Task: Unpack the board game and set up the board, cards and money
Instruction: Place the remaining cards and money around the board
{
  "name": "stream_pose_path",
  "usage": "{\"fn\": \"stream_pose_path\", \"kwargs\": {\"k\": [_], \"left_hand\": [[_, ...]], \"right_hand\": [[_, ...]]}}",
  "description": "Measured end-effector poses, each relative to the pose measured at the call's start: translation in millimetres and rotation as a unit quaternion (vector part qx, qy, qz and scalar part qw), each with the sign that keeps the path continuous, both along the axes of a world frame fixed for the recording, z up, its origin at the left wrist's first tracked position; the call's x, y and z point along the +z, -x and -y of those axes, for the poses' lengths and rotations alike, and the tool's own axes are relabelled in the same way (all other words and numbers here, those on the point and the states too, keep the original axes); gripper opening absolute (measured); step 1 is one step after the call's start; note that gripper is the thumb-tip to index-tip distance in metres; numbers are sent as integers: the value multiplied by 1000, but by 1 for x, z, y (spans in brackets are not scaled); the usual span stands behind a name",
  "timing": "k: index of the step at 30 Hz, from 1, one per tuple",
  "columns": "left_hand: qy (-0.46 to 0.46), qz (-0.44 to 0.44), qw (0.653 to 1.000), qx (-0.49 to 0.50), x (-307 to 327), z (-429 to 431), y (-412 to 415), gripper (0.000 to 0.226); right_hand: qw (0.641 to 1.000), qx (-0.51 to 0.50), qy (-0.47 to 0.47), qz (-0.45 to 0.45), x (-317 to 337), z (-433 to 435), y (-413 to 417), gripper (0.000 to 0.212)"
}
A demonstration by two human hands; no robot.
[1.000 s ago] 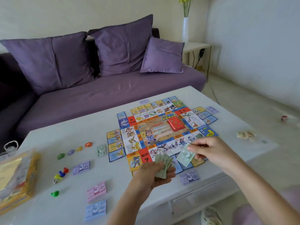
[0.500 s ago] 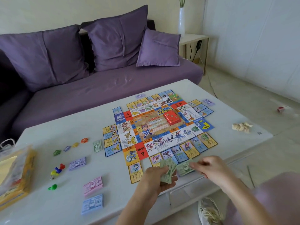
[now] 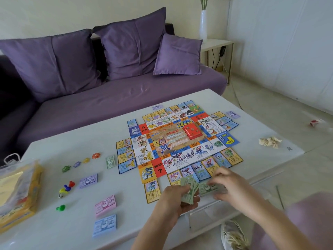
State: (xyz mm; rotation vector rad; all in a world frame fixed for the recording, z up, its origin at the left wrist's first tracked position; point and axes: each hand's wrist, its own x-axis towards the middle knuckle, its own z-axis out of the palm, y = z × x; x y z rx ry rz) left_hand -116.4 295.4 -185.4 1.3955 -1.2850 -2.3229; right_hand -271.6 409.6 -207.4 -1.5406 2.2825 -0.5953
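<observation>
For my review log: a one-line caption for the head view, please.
Left hand grips green notes; right hand holds a single note near the board.

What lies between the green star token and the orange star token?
In the head view, two tokens lie there: a purple star token beside the green star token, then a yellow star token.

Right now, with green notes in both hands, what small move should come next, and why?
Probably let the right hand lay its single green note flat on the table near the front edge and release it. The left hand grips a fan of green notes, while the pink stack and blue stack already lie sorted, so this note likely starts another pile.
</observation>
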Motion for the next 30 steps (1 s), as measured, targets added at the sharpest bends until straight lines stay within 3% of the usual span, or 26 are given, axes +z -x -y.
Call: {"fn": "stream_pose_path", "kwargs": {"k": [7, 15, 30], "left_hand": [[-24, -14, 999, 33, -1, -1, -2, 21], [-32, -6, 999, 44, 3, -3, -1, 21], [-38, -2, 998, 56, 6, -5, 3, 20]], "right_hand": [[999, -8, 44, 14, -12, -3, 2, 35], [998, 24, 57, 24, -17, -5, 3, 14], [993, 19, 88, 71, -15, -1, 6, 13]]}}
